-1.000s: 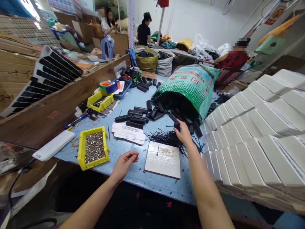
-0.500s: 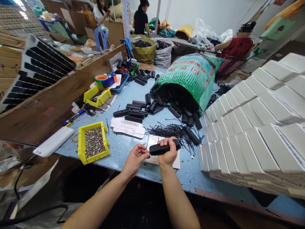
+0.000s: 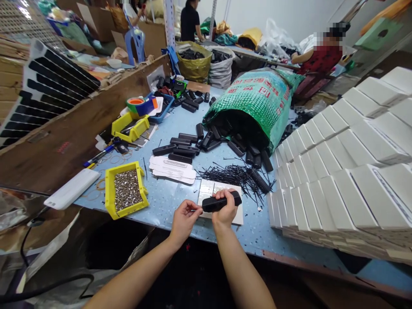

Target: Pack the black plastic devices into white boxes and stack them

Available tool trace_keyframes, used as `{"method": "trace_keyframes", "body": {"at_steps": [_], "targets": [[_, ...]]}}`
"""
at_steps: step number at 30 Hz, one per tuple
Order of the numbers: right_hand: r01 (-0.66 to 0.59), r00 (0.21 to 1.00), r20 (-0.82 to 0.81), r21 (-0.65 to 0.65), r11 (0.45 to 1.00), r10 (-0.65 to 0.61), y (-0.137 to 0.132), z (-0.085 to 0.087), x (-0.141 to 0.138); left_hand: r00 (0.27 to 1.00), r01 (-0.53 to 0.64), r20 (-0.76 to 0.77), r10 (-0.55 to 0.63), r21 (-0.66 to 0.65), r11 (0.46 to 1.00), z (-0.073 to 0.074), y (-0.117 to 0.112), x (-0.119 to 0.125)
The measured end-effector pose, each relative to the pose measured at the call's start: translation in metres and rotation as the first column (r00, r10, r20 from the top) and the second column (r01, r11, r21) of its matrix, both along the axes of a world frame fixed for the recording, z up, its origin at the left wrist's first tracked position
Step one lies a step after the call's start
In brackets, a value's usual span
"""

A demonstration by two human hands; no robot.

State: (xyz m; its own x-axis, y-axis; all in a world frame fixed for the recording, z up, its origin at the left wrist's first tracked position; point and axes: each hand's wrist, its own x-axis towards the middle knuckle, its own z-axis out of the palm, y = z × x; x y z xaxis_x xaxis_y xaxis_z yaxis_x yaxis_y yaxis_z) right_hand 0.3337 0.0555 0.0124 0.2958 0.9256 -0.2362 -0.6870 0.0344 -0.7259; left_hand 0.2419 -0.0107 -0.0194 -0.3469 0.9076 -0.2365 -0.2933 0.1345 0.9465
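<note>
My right hand [image 3: 224, 212] is wrapped round a black oblong plastic case [image 3: 210, 204], holding it nearly level above a flat white board [image 3: 237, 218]. At the case's left end my left hand [image 3: 183, 221] is closed, thumb and forefinger pinched together. Whatever those fingertips hold is too small to make out. Beyond the hands lies a heap of thin black rods [image 3: 222, 174]. Similar black cases [image 3: 180, 158] lie further back, some spilling from the mouth of a green woven sack [image 3: 254, 101]. Printed white cards [image 3: 172, 170] rest left of the rods.
Left on the blue table [image 3: 161, 201] sits a yellow bin [image 3: 110, 193] of small metal parts, with another yellow bin [image 3: 133, 134] behind. Stacked white boxes [image 3: 337, 197] line the right side. A wooden partition [image 3: 80, 113] edges the left. Other people work at the back.
My right hand has turned the case slightly and lowered it a little. My left hand stays pinched at its end, also slightly lower. The camera view has shifted slightly.
</note>
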Motion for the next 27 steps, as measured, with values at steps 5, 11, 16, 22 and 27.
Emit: {"method": "trace_keyframes", "body": {"at_steps": [5, 11, 16, 22, 27], "targets": [[-0.044, 0.999, -0.027, -0.097, 0.994, 0.042, 0.008, -0.001, 0.004, 0.998, 0.031, -0.052, -0.031, -0.001, 1.000, -0.009, -0.006, 0.010], [-0.026, 0.926, 0.362, 0.352, 0.936, -0.110, 0.013, 0.004, 0.048, 0.827, 0.257, -0.523, -0.207, 0.024, 0.966, 0.000, 0.023, -0.032], [-0.318, 0.756, 0.648, 0.244, 0.916, 0.090, 0.023, -0.023, 0.066, 0.010, 0.276, -0.885, -0.465, -0.445, 0.852, 0.014, 0.102, -0.126], [-0.040, 0.998, 0.056, -0.050, 0.998, 0.042, 0.046, -0.015, 0.084, -0.157, 0.339, -0.794, -0.587, -0.602, 0.723, 0.018, 0.153, -0.168], [-0.020, 0.999, 0.032, -0.075, 0.997, 0.023, 0.038, -0.012, 0.092, -0.179, 0.229, -0.792, -0.584, -0.611, 0.758, 0.029, 0.154, -0.167]]}}
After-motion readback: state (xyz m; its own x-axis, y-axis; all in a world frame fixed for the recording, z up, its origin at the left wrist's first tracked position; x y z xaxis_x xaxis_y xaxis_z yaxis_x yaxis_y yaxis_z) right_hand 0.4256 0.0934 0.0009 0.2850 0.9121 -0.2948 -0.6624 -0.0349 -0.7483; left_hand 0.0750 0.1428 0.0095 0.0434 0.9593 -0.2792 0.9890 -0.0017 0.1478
